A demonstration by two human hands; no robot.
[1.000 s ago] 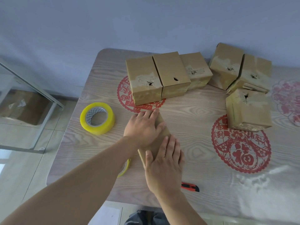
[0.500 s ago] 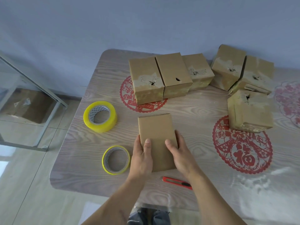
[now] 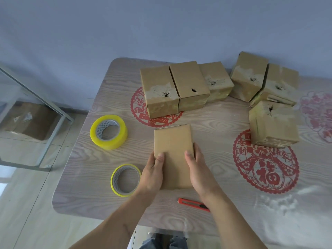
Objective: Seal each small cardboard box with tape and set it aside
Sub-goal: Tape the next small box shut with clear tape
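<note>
A plain brown cardboard box [image 3: 173,146] lies long-side away from me in the middle of the wooden table [image 3: 215,126]. My left hand [image 3: 152,174] grips its near left edge, thumb on top and fingers down the side. On the near right edge sits my right hand [image 3: 198,169], holding the box the same way. A thick yellow tape roll [image 3: 108,132] lies to the left. A thinner yellow tape roll [image 3: 125,179] lies just beside my left hand.
Several taped boxes stand at the back: three in a row [image 3: 186,87] and three more at the right [image 3: 273,123]. A red utility knife [image 3: 193,203] lies near the front edge. Red paper-cut decorations [image 3: 265,166] mark the table. A glass stand [image 3: 36,114] is at left.
Both hands slid back from pressing on top of the box to gripping its near sides. The thin tape roll, hidden under my left arm before, is now in view.
</note>
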